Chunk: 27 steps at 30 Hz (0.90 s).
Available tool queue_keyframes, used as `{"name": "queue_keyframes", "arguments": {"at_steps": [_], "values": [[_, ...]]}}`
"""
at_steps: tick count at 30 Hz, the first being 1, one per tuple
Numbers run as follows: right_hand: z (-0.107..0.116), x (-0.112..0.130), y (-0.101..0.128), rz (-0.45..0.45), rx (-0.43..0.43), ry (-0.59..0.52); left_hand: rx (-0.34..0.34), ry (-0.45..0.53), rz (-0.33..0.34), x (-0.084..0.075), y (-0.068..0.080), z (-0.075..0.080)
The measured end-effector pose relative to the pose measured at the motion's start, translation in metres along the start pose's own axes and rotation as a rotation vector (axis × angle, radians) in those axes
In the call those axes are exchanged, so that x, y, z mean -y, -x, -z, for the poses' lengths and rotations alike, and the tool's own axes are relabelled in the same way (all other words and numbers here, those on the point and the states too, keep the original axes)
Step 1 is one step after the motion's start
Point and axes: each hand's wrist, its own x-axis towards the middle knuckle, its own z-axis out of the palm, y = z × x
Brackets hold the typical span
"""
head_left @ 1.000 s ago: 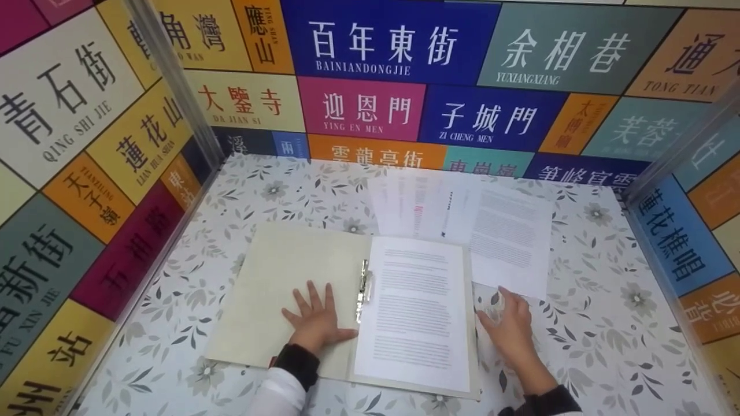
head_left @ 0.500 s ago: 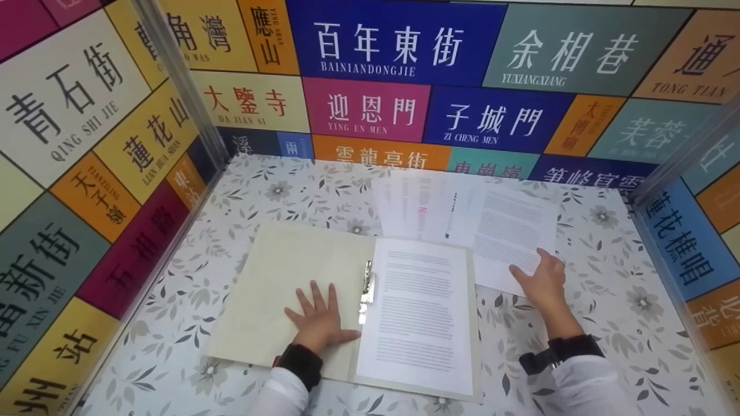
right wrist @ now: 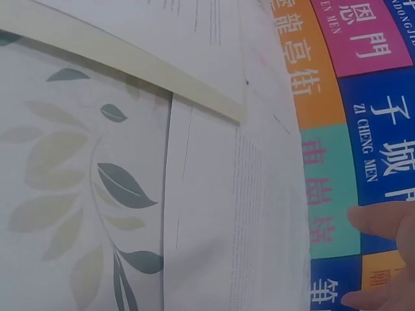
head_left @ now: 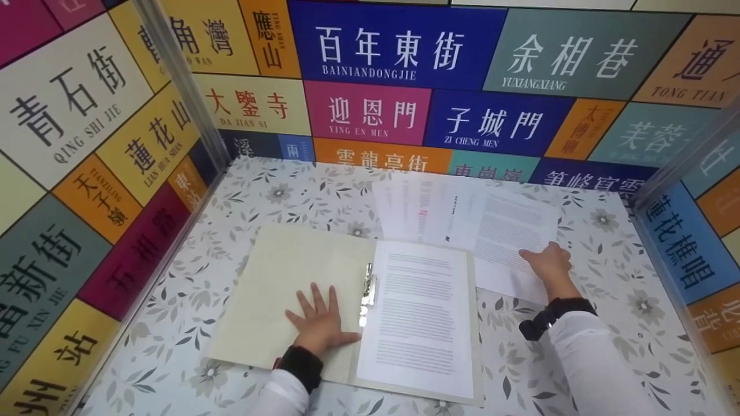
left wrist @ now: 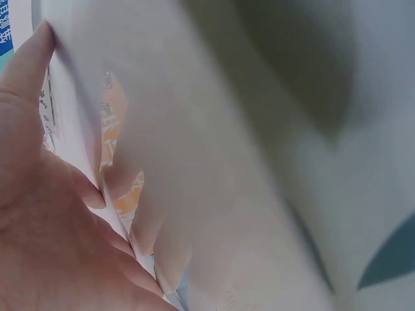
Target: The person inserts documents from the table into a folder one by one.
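A cream file folder (head_left: 243,323) lies opened out on the table. My left hand (head_left: 319,323) rests flat on its left cover, fingers spread and thumb toward the metal clip (head_left: 366,294) at the spine. In the left wrist view, the left hand (left wrist: 45,214) is against the pale cover. Printed sheets (head_left: 413,323) lie on the folder's right side. Beyond the folder, a loose printed sheet (head_left: 503,271) lies partly beside other papers. My right hand (head_left: 552,266) is over its right edge. In the right wrist view, that hand's fingertips (right wrist: 363,220) stand apart with no paper between them.
More loose papers (head_left: 428,202) are fanned out behind the folder, near the back wall panel (head_left: 399,49). Side panels (head_left: 98,190) with street names stand left and right. A leaf-patterned cloth (head_left: 607,323) covers the table.
My right hand has moved from beside the folder's right edge, up and right to the loose sheet's right edge. The left hand stays on the cover.
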Motion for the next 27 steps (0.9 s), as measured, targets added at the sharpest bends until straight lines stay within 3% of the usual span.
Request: {"name": "queue_keyframes", "arguments": {"at_steps": [6,11,18,27], "values": [[-0.008,-0.014,-0.012,-0.051,0.039,0.058,0.0,0.002,-0.003,-0.001,-0.001,0.0],[-0.015,-0.027,-0.011,-0.104,0.036,0.029,-0.003,0.01,-0.006,-0.002,-0.002,-0.001],[-0.022,-0.033,-0.002,-0.059,0.018,0.046,0.008,-0.004,-0.001,-0.003,-0.003,0.001],[-0.042,-0.036,-0.009,-0.059,-0.029,0.175,0.026,-0.001,0.012,-0.001,-0.003,0.0]]}}
